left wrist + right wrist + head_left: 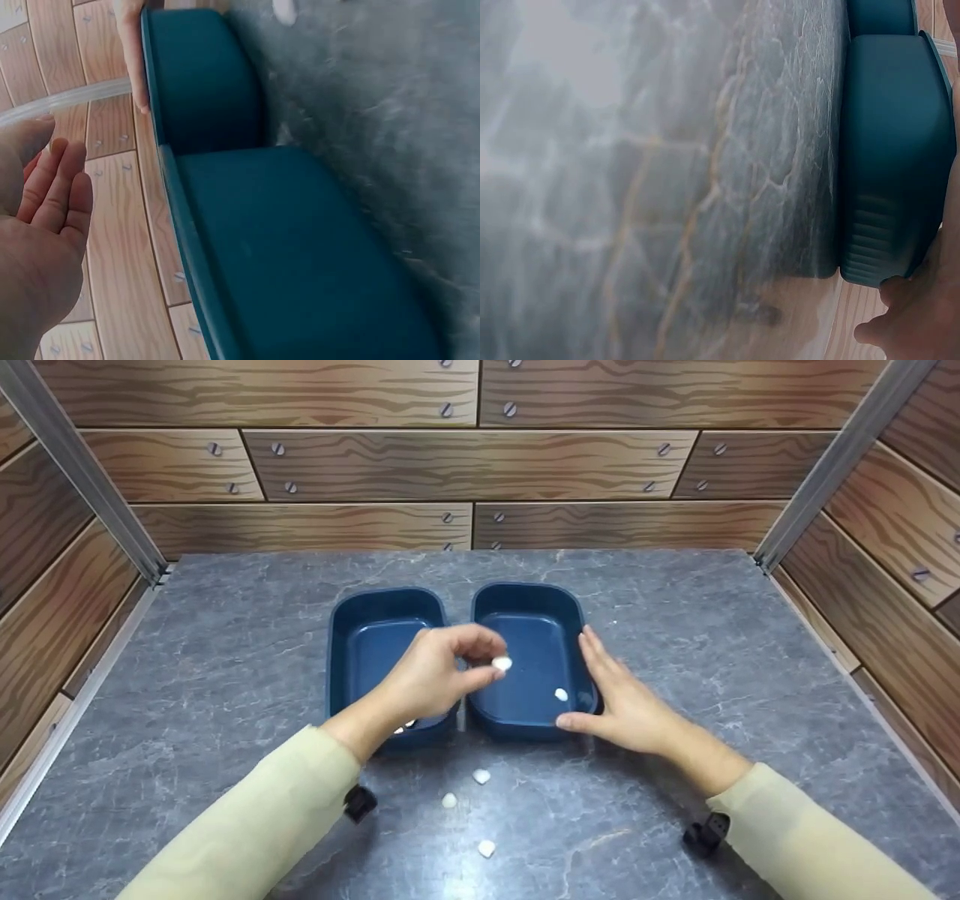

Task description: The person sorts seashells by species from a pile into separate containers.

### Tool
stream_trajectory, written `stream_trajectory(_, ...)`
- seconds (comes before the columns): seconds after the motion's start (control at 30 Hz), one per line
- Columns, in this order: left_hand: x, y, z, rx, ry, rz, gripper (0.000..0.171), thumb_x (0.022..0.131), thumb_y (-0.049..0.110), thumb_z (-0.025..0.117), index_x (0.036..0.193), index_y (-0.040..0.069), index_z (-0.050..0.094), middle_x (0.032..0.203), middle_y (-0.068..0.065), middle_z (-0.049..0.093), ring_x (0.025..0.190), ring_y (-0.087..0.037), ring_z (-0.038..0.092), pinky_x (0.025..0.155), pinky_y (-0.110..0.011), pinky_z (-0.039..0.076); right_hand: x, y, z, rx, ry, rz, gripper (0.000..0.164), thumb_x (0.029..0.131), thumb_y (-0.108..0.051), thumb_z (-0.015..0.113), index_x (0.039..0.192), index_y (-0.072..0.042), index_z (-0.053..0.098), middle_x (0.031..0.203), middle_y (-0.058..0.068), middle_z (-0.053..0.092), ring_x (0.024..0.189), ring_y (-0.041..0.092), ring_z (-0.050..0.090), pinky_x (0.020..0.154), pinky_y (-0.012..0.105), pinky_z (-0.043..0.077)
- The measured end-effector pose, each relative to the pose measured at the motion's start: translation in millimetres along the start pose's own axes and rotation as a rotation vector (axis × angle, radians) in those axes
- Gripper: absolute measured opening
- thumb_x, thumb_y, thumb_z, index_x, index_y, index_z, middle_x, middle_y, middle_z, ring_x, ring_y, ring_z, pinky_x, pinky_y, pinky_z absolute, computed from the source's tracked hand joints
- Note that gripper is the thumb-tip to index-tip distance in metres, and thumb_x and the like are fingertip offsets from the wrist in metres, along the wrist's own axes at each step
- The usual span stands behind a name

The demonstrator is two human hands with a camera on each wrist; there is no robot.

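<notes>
Between thumb and fingertips, my left hand (439,671) pinches a small white pebble-like piece (502,663). It hovers over the left edge of the right blue box (529,598). A single white piece (561,694) lies on that box's floor, near its front right. My right hand (634,709) rests against the same box, fingers along the right side and thumb at the front rim. To the left stands a second blue box (386,604), partly covered by my left arm; a few white pieces (409,724) show at its front end.
Three more white pieces lie on the grey marbled table in front of the boxes: one nearest them (481,775), a second (448,800), and another (487,849) closer to me. Wood-patterned walls (472,465) enclose the back and sides.
</notes>
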State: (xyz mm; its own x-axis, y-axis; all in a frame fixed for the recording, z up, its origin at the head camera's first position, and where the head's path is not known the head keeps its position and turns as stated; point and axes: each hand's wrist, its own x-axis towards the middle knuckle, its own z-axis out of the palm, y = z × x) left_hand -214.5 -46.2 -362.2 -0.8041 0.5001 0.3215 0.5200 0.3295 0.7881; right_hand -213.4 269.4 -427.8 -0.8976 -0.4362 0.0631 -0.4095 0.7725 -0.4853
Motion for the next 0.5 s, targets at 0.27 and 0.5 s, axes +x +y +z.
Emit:
stream_trajectory(0.27,41.1,-7.4,6.3,-0.011,0.039,-0.039,0.020,0.097,0.012,0.080,0.116,0.006,0.077,0.107,0.000,0.078,0.099,-0.011,0.072,0.089,-0.028,0.059,-1,0,-1,0.002,0.003,-0.003,0.121,0.092,-0.055,0.080,0.171,-0.006,0.001,0.178,0.014,-0.004,0.160,0.042,0.013,0.125,0.068,0.011)
stream_trajectory(0.5,64.1,-18.2,9.3,0.006,0.053,-0.123,0.024,0.099,0.017,0.079,0.121,0.007,0.076,0.109,0.000,0.078,0.101,-0.012,0.072,0.090,-0.030,0.058,1,0,-1,0.009,-0.005,-0.003,0.122,0.092,-0.056,0.080,0.171,-0.006,0.002,0.178,0.012,-0.005,0.161,0.040,0.012,0.125,0.069,0.012)
